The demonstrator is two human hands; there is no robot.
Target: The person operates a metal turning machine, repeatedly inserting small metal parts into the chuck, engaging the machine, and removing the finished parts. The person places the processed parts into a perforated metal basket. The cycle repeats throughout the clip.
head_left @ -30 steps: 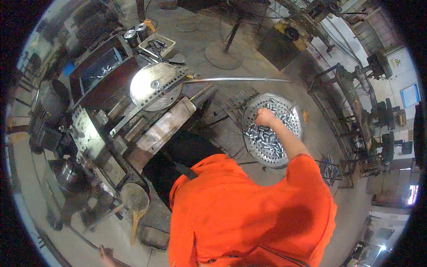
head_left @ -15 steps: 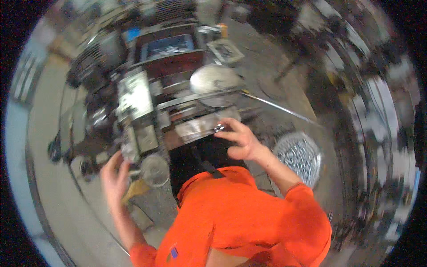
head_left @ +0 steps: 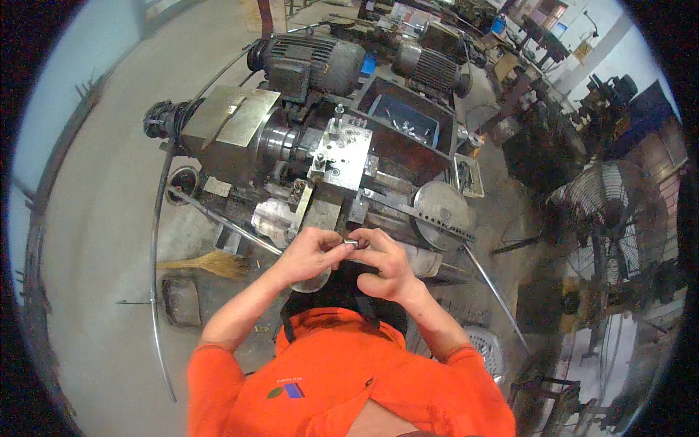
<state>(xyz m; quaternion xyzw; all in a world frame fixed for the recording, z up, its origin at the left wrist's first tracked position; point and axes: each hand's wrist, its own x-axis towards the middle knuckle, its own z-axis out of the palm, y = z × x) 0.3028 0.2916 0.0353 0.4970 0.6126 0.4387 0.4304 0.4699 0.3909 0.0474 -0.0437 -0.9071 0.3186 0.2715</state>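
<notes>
Both hands have come together near the lathe (head_left: 320, 156) — left hand (head_left: 309, 255) and right hand (head_left: 386, 266) now pinch one small metal part (head_left: 351, 242).

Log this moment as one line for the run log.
left hand: pinching small metal part | right hand: pinching same part | position: in front of lathe

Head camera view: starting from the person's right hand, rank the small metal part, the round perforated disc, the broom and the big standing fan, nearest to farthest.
From the right hand:
1. Small metal part, pinched at its fingertips, shared with the left hand.
2. Round perforated disc, just up and right on the machine.
3. Broom, on the floor to the left.
4. Standing fan, far right.
</notes>
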